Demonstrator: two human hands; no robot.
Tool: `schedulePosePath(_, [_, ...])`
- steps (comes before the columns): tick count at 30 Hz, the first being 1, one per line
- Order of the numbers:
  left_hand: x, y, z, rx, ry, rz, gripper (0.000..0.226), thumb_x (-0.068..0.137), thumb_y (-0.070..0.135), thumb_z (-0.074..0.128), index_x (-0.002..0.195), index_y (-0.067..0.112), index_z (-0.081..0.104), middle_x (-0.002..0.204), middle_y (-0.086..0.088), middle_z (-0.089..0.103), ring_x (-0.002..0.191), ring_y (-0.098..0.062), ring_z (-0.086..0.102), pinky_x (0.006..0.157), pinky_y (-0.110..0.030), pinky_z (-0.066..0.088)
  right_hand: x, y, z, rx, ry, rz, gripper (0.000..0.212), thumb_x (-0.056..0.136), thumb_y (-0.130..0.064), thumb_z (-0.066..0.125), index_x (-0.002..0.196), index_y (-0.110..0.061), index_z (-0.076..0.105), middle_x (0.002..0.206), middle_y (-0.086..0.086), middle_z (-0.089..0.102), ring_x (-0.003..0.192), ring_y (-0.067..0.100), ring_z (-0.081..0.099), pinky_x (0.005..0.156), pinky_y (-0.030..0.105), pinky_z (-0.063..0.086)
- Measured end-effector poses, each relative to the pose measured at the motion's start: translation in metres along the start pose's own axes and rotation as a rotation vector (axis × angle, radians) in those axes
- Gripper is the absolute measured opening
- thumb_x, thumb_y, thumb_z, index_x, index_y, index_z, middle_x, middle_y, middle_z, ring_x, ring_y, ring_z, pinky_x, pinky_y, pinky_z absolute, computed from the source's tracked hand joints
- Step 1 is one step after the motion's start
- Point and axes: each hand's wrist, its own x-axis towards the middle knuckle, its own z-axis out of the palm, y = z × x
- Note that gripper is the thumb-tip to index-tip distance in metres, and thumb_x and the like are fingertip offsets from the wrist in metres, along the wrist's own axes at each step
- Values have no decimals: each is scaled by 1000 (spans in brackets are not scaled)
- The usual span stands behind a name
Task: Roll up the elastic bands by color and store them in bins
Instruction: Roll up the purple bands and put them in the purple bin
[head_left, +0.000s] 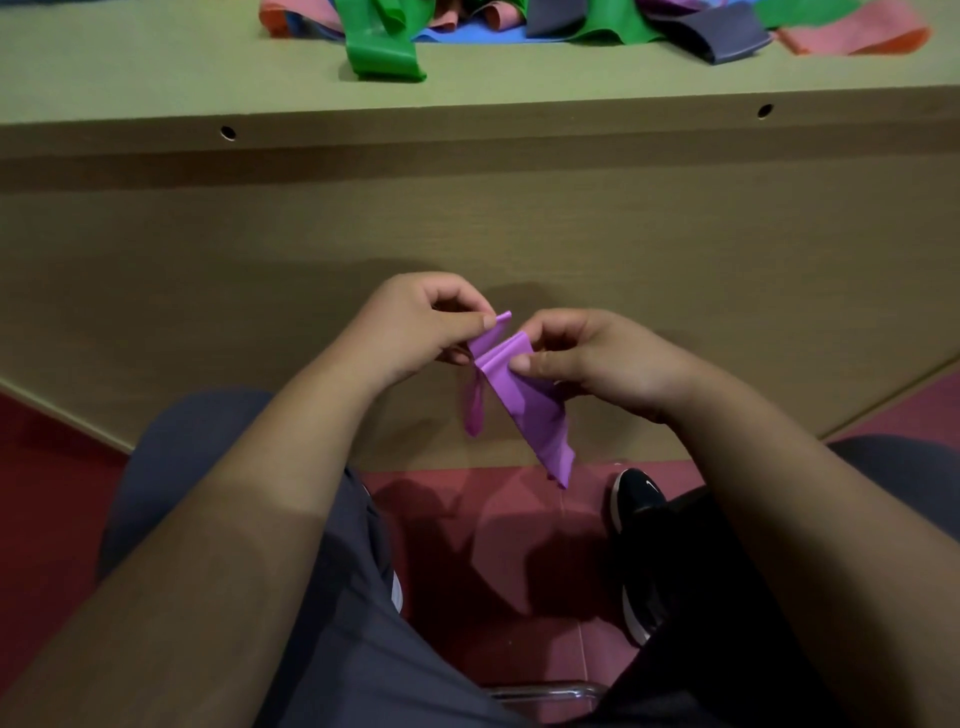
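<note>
A purple elastic band (524, 405) hangs in front of my lap, below the table's front edge. My left hand (415, 327) pinches its upper left corner between thumb and fingers. My right hand (582, 358) pinches a folded part of the same band just to the right. The band's loose tails dangle down toward the red floor. A pile of other bands lies on the table top at the far edge: green (384, 47), grey (727, 31), pink (852, 31) and blue (467, 34). No bin is in view.
The wooden table (156, 88) has a front panel (467, 223) that faces my knees. I sit on a chair, with a metal bar (545, 691) low in view. A black shoe (636, 509) rests on the red floor.
</note>
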Motion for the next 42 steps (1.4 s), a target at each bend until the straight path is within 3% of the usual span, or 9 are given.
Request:
schedulePosePath(5, [-3, 3, 3, -124, -35, -65, 7, 90, 6, 79, 97, 4, 79, 77, -11, 72, 67, -16, 65, 66, -27, 60, 6, 5, 3, 24, 78, -7, 13, 99, -12, 75, 109, -4, 74, 92, 14, 67, 83, 24, 58, 79, 42, 49])
schedulePosePath(17, [-6, 8, 7, -295, -125, -141, 5, 94, 7, 74, 98, 9, 75, 85, -8, 74, 76, -15, 69, 70, -26, 62, 11, 7, 2, 51, 163, 33, 17, 95, -18, 80, 99, -2, 78, 81, 9, 72, 75, 20, 61, 75, 37, 50])
schedulePosePath(28, [-5, 6, 5, -354, -169, -128, 13, 94, 6, 74, 106, 2, 74, 91, -14, 73, 78, -18, 69, 73, -26, 60, 9, 5, 2, 71, 154, 64, 23, 96, -20, 79, 104, 1, 76, 92, 15, 75, 83, 25, 64, 82, 42, 53])
schedulePosePath(31, [-6, 4, 4, -355, -199, -123, 20, 93, 7, 74, 111, -2, 73, 94, -15, 73, 81, -18, 69, 75, -26, 60, 10, 5, 3, 74, 158, 87, 22, 94, -24, 82, 100, -3, 78, 94, 20, 73, 85, 27, 61, 82, 45, 49])
schedulePosePath(35, [-6, 1, -4, -296, -293, -54, 41, 80, 3, 84, 120, 0, 71, 106, -15, 73, 96, -19, 69, 89, -29, 58, 10, 5, 2, 94, 190, 101, 10, 90, -27, 85, 85, -21, 80, 88, 15, 70, 83, 27, 58, 80, 45, 46])
schedulePosePath(38, [-7, -2, -4, -204, -316, 32, 48, 77, -12, 82, 120, 4, 69, 109, -12, 71, 100, -18, 66, 95, -28, 57, 9, 3, 0, 139, 224, 85, 22, 88, -23, 87, 103, -17, 72, 90, 11, 70, 83, 25, 62, 77, 44, 48])
schedulePosePath(42, [-6, -2, -1, -171, -258, 93, 43, 80, -16, 79, 115, 8, 71, 111, -15, 74, 102, -20, 67, 97, -30, 57, 6, -2, 2, 139, 188, 73, 30, 93, -20, 83, 120, -22, 71, 82, -2, 70, 70, 12, 61, 67, 31, 51])
